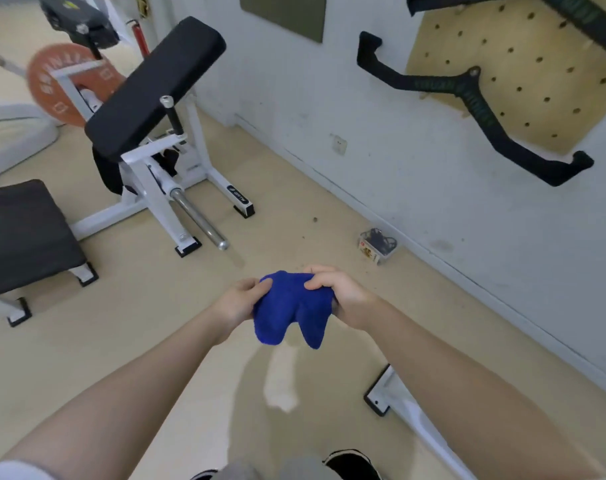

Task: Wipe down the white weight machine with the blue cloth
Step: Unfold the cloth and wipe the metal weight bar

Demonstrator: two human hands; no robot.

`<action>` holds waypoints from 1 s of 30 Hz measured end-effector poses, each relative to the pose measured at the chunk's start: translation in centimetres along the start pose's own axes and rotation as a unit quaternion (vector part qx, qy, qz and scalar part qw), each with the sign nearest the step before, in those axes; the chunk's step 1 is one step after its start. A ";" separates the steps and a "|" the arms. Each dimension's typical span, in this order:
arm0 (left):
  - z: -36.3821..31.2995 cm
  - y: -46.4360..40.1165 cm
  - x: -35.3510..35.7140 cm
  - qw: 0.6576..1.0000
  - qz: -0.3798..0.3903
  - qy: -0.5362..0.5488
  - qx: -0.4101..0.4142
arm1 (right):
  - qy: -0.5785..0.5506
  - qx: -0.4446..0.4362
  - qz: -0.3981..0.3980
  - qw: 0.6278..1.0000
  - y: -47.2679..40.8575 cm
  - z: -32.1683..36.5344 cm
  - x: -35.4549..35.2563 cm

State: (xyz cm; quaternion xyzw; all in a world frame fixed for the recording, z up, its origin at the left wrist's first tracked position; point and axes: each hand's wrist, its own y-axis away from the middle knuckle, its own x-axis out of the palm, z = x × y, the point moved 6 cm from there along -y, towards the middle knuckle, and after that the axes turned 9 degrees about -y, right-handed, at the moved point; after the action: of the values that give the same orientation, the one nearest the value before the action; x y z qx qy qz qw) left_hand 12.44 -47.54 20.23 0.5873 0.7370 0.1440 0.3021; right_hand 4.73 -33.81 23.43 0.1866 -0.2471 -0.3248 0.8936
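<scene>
- Squarely mid-frame: blue cloth (292,308), bunched, gripped from both sides above the tan floor (149,327), two loose lobes hanging down.
- Left hand (241,299): fingers curled into the cloth's left edge, thumb on top; fingertips buried in the fabric.
- Right hand (332,291): fingers curled over the cloth's upper right corner; palm side hidden.
- White weight machine (163,168): up left, well apart from the cloth, untouched; tilted black pad (152,88) on top, chrome bar (199,218) sloping to the floor, black foot caps.
- Orange weight plate (57,84): behind the frame, partly covered by it, lettering blurred.
- Black bench seat (24,237): left edge, cut off by the frame.
- Black cable handle (467,109): hung on the wooden pegboard (523,64) on the wall, upper right.
- Small clear box (377,244): on the floor near the wall; contents hard to make out.
- White frame leg (403,407): lower right, partly behind the right forearm.
- Black shoe (353,462): bottom edge, cut off.
</scene>
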 end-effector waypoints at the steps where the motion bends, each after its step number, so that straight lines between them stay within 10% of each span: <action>1: 0.8 -0.1 -2.2 1.000 -0.022 -0.016 -0.004 | 0.013 0.010 0.000 1.000 -1.4 0.0 1.6; 9: 0.3 -4.1 -16.3 0.991 -0.115 -0.010 0.060 | 0.214 0.094 0.039 0.972 -13.8 0.8 6.8; 30: -5.7 -29.3 -42.1 0.944 0.030 -0.280 0.172 | 0.188 0.060 0.139 0.971 -45.7 13.6 18.2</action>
State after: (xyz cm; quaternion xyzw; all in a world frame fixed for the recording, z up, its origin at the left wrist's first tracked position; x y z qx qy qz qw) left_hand -8.50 -94.71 19.61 0.6685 0.6182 -0.1465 0.3865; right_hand -13.14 -81.31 17.67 0.2614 -0.1177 -0.1413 0.9476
